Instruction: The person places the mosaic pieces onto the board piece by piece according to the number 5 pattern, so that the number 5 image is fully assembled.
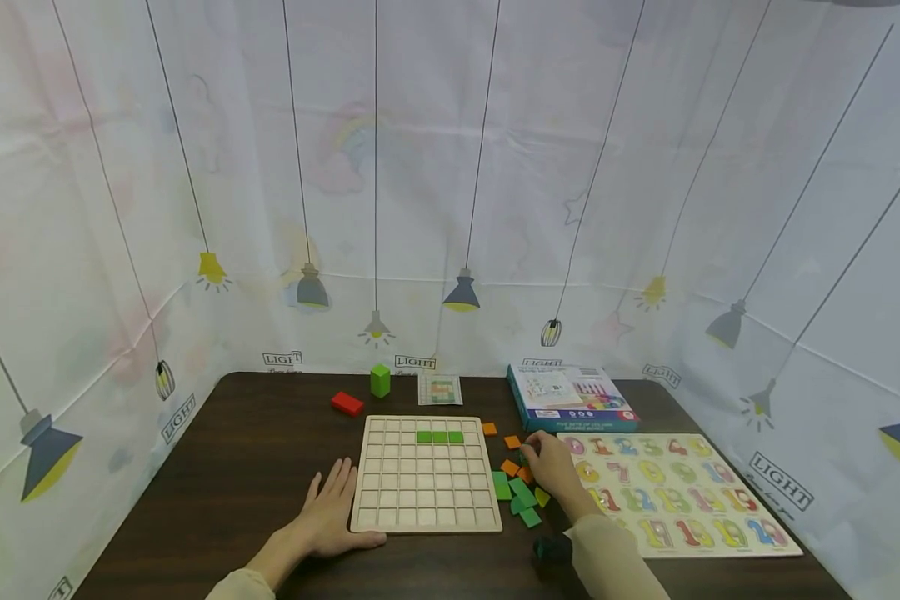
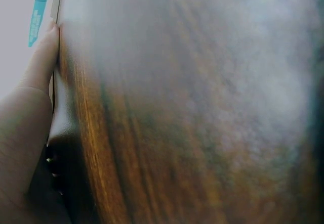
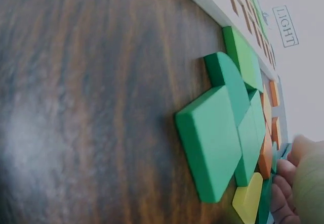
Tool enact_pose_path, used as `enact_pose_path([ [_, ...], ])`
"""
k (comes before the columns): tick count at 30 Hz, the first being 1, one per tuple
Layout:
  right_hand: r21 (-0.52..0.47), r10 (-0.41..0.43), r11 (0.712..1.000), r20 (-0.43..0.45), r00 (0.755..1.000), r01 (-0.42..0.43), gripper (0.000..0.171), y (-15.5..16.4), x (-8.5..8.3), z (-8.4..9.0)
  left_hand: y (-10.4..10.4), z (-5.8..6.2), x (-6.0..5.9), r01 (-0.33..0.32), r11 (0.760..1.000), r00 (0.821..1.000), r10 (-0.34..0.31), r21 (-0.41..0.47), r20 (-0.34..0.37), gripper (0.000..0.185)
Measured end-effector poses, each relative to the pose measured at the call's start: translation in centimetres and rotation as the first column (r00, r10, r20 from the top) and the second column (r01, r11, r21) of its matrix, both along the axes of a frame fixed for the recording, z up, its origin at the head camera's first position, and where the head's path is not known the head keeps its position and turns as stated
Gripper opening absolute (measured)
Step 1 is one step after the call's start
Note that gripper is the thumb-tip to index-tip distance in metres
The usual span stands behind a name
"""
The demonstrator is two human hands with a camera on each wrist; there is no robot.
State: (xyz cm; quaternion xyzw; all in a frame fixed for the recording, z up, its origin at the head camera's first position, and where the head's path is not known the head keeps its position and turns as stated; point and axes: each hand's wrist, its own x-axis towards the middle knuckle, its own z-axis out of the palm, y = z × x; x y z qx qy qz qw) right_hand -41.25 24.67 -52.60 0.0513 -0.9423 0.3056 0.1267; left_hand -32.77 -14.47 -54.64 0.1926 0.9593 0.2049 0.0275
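Observation:
A wooden grid board (image 1: 425, 473) lies on the dark table, with three green squares (image 1: 440, 437) in its upper rows. My left hand (image 1: 333, 517) rests flat on the table against the board's left side, fingers spread, thumb along the lower left corner. To the right of the board is a loose pile of green blocks (image 1: 523, 492), orange blocks (image 1: 510, 467) and a yellow block (image 3: 248, 199). At the far side of this pile, my right hand (image 1: 553, 468) has its fingers curled and pinches a small green block (image 3: 286, 151), mostly hidden by the fingertips.
A number puzzle board (image 1: 675, 492) lies right of the pile, partly under my right forearm. Behind it is a flat box (image 1: 573, 400). A red block (image 1: 347, 404), an upright green block (image 1: 380, 381) and a pattern card (image 1: 440, 389) are at the table's back.

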Motion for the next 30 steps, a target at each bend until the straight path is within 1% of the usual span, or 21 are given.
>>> enact_pose_path([
  [1, 0.000, 0.009, 1.000, -0.003, 1.000, -0.009, 0.007, 0.0, 0.0, 0.0, 0.0, 0.0, 0.0, 0.000, 1.000, 1.000, 0.000, 0.003, -0.001, 0.119],
  [2, 0.002, 0.022, 1.000, -0.007, 1.000, -0.022, 0.009, 0.0, 0.1, 0.0, 0.0, -0.1, 0.0, 0.002, 1.000, 1.000, -0.002, 0.003, -0.005, 0.120],
  [4, 0.014, 0.053, 0.998, -0.006, 0.999, -0.053, 0.021, 0.1, 0.3, 0.1, 0.0, -0.2, -0.1, 0.000, 1.000, 1.000, 0.000, -0.002, -0.010, 0.120],
  [6, 0.022, 0.075, 0.997, 0.015, 0.997, -0.075, 0.032, 0.1, 0.4, 0.3, 0.1, -0.3, -0.1, -0.002, 1.000, 1.000, 0.003, 0.001, -0.018, 0.121],
  [8, 0.043, 0.100, 0.994, 0.023, 0.995, -0.101, 0.038, 0.3, 0.5, 0.4, 0.0, -0.4, -0.2, 0.002, 1.000, 1.000, -0.002, 0.004, -0.024, 0.121],
  [10, 0.065, 0.111, 0.991, 0.034, 0.993, -0.113, 0.039, 0.3, 0.5, 0.6, 0.0, -0.4, -0.2, 0.003, 1.000, 1.000, -0.003, -0.001, -0.026, 0.121],
  [13, 0.091, 0.101, 0.990, 0.067, 0.993, -0.107, 0.032, 0.5, 0.4, 0.7, -0.1, -0.5, -0.3, 0.004, 1.000, 1.000, -0.004, -0.004, -0.028, 0.122],
  [17, 0.068, 0.061, 0.995, 0.123, 0.991, -0.069, 0.019, 0.4, 0.2, 0.7, -0.2, -0.7, -0.5, 0.001, 1.000, 0.999, -0.001, -0.003, -0.033, 0.122],
  [19, 0.057, 0.058, 0.996, 0.125, 0.991, -0.065, 0.017, 0.4, 0.1, 0.7, -0.3, -0.9, -0.6, -0.003, 1.000, 0.999, 0.003, -0.002, -0.036, 0.122],
  [22, 0.047, 0.068, 0.996, 0.106, 0.992, -0.073, 0.016, 0.3, 0.1, 0.7, -0.5, -1.3, -0.8, -0.012, 1.000, 0.999, 0.011, -0.021, -0.035, 0.122],
  [25, 0.034, 0.080, 0.996, 0.072, 0.994, -0.083, 0.016, 0.3, 0.1, 0.6, -0.5, -1.5, -0.9, -0.009, 1.000, 0.999, 0.008, -0.016, -0.031, 0.122],
  [30, 0.010, 0.088, 0.996, -0.023, 0.996, -0.088, 0.018, 0.1, 0.1, 0.4, -0.4, -1.7, -1.0, 0.012, 1.000, 0.999, -0.012, 0.011, -0.034, 0.120],
])
